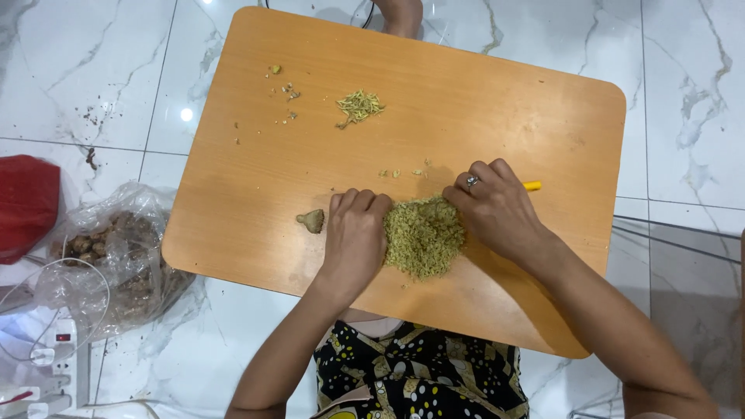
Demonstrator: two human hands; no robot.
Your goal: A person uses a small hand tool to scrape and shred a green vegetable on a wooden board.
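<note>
White marble floor tiles surround a low wooden table (497, 109) with rounded corners, seen from above. Near its front edge sits a heap of finely chopped yellow-green bits (423, 237). Left hand (355, 237) is curled, fingers bent down, pressed against the heap's left side; it grasps nothing I can make out. Right hand (497, 209) presses the heap's right side and is clenched on a yellow handle (532, 186), only the tip showing; any blade is hidden. A small brown root piece (312, 221) lies just left of the left hand. A smaller pile of shreds (359, 105) sits well apart toward the far edge. On the floor at left: a clear plastic bag of brown roots (116, 256). Risk, as judged: heap lies near the front edge, so bits pushed outward could spill; hidden blade close to left fingers could nick them.
</note>
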